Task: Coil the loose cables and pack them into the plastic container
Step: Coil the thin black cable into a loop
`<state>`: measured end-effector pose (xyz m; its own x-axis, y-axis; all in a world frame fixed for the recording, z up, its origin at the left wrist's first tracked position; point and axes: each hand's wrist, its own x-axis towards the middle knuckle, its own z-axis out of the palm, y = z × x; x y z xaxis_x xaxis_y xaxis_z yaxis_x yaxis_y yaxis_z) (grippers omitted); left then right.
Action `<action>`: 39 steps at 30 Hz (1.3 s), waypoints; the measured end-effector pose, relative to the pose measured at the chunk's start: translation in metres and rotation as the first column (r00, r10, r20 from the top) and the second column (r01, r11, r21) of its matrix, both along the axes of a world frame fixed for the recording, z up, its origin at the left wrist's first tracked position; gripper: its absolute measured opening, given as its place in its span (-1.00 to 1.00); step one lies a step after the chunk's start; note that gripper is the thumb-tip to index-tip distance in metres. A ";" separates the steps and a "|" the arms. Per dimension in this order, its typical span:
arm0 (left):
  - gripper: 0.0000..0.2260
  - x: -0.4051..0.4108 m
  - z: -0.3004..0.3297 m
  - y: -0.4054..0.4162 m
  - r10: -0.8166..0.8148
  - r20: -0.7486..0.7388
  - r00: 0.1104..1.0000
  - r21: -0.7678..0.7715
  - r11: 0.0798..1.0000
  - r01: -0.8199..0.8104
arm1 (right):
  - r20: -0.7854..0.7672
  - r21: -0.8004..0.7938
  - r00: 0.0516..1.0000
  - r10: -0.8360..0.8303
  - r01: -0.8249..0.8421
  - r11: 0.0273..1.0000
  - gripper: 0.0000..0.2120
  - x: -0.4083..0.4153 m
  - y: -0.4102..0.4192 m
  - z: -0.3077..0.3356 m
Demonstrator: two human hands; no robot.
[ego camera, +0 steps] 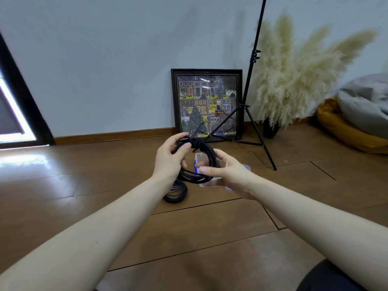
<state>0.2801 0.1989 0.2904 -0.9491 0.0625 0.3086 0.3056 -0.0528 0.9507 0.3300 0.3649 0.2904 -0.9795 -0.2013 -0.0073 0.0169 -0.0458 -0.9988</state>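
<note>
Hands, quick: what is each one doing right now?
Left hand: grips the coiled black cable at its wrapped top.
Right hand: grip pinches the same coil's lower right side.

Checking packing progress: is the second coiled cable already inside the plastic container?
No, the second coiled cable lies on the wooden floor left of the plastic container, outside it.

Count: two hands, left and right, two black cable coils, one held, one on floor at 7 o'clock of it, one clear plastic container, one framed picture, one tripod stand, one pampas bunch.
</note>
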 end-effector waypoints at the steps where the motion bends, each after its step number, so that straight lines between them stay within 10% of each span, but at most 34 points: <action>1: -0.76 0.000 -0.001 0.000 0.000 0.017 1.000 0.013 1.000 0.000 | 0.012 -0.023 0.999 0.032 -0.032 0.999 -0.54 0.001 -0.001 -0.001; 9: -0.84 0.002 -0.001 0.008 -0.114 0.325 0.939 0.346 0.938 -0.006 | -0.232 0.154 0.971 -0.051 0.088 0.984 -0.51 -0.003 0.003 0.002; 16: -0.81 0.001 0.011 0.006 -0.128 0.344 0.930 0.331 0.944 0.008 | -0.378 0.297 0.923 -0.074 0.197 0.934 -0.49 -0.004 -0.004 0.000; 31: -0.80 0.000 0.012 0.008 0.118 0.009 0.993 -0.189 0.975 -0.115 | 0.030 -0.331 0.998 -0.056 0.063 0.942 -0.60 -0.001 -0.013 0.001; 39: -0.67 0.000 0.003 0.014 -0.074 0.135 0.988 -0.064 0.995 0.083 | 0.063 -0.364 0.964 -0.258 0.263 0.894 -0.62 -0.004 -0.008 0.006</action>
